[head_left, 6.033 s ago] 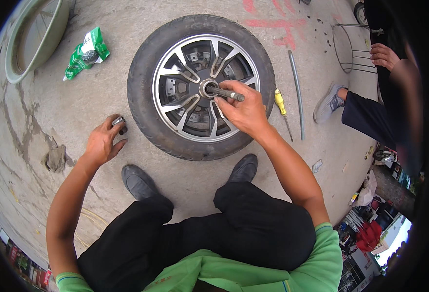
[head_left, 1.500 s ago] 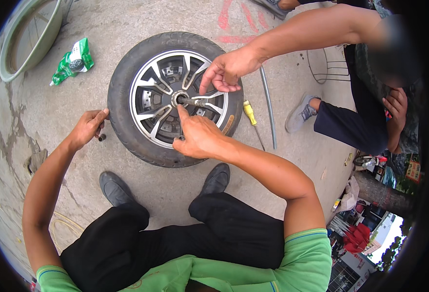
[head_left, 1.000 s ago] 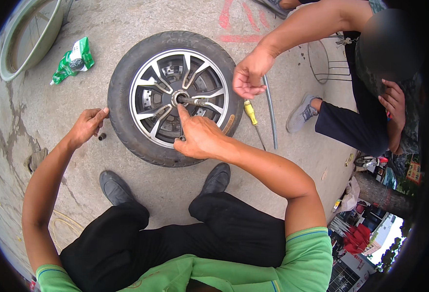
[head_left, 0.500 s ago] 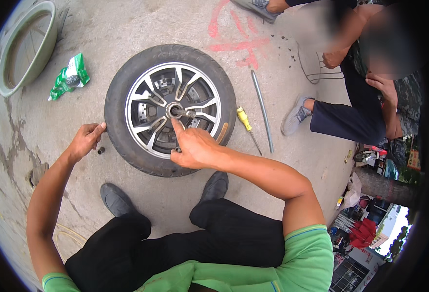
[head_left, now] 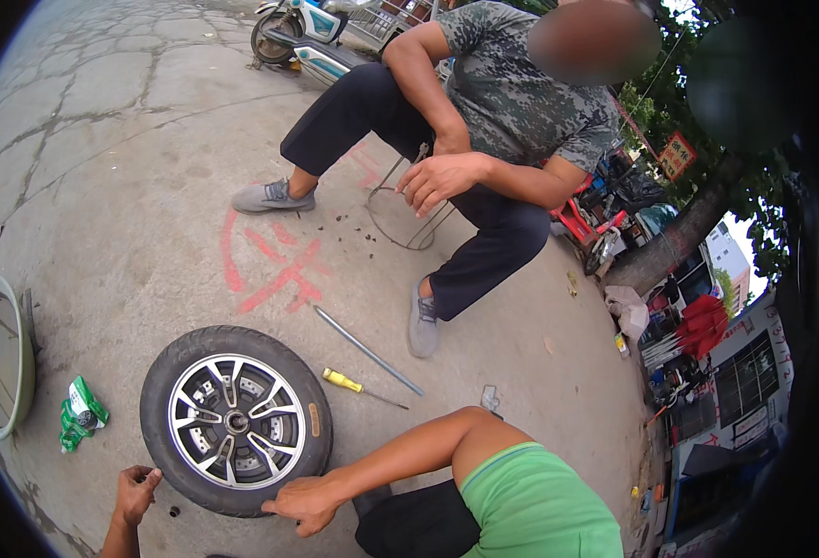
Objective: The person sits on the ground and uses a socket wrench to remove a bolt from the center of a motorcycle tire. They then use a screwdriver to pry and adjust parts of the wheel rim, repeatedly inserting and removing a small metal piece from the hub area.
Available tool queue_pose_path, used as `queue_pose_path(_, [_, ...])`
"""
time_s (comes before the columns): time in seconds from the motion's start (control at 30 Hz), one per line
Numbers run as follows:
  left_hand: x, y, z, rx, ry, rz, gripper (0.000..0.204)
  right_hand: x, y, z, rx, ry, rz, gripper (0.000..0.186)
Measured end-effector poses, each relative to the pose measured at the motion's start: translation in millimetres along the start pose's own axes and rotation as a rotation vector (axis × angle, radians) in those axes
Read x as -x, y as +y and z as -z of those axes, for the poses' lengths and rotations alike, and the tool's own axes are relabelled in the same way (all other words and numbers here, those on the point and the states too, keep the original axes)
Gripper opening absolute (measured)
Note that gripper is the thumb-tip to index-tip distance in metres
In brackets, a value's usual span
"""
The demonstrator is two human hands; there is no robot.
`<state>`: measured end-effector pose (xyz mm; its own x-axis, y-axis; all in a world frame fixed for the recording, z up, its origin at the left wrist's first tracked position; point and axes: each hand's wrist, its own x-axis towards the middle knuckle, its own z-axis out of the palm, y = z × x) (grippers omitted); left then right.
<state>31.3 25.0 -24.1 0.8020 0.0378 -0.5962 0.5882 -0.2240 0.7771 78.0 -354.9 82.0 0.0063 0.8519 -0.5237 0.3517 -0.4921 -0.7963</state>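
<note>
Concrete ground: runs under and well ahead of both hands (head_left: pixel 121 279); far more of it shows than half a second ago, the view having tipped up.
Co-worker: crouches well ahead of the right hand, a hand (head_left: pixel 442 181) hanging before the knees; a second ago that arm reached close to the tyre.
Wheel: lies flat, ahead of and between the person's hands (head_left: pixel 263 406).
Basin: ahead and left of the left hand (head_left: pixel 26 381).
Metal bar: ahead of the right hand, beyond the screwdriver (head_left: pixel 368 351).
Screwdriver: yellow-handled, nearer that hand (head_left: pixel 343 379).
Green packet: ahead and left of the left hand (head_left: pixel 81 409).
Right hand: index finger stretched onto the tyre's near edge, others curled (head_left: pixel 303 503); it has left the hub, and whether it grips anything I cannot tell.
Left hand: half-curled, fingertips by the tyre as before (head_left: pixel 136 493); any grip is unclear.
Hub: between the hands, farther ahead (head_left: pixel 237 422).
Dark cylinder: just right of the left hand (head_left: pixel 174 511).
</note>
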Motion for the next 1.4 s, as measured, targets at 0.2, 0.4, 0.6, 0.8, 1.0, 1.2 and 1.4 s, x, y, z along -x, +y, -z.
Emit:
queue_pose_path(0.2, [3,-2,2,-0.003,0.005,0.018,0.050,-4,-4,2,0.069,0.022,0.033,0.074])
queue_pose_path(0.4, [6,8,-4,-0.027,0.012,0.040,0.049,0,-6,4,0.095,-0.009,0.026,0.073])
queue_pose_path(0.6, [7,6,-2,-0.027,0.015,0.062,0.048,1,-7,3,0.086,-0.017,0.038,0.071])
queue_pose_path(0.8, [9,5,-6,-0.015,0.014,0.057,0.048,7,-11,4,0.070,-0.010,0.010,0.059])
queue_pose_path(1.0, [6,-2,-11,-0.007,0.018,0.051,0.049,14,-22,17,0.104,-0.056,-0.034,0.056])
queue_pose_path(1.2, [22,31,-4,-0.199,-0.029,0.031,0.055,10,-23,16,0.093,-0.100,-0.081,0.053])
queue_pose_path(1.4, [27,28,-8,-0.256,-0.026,0.024,0.062,9,-18,7,0.154,-0.122,-0.082,0.061])
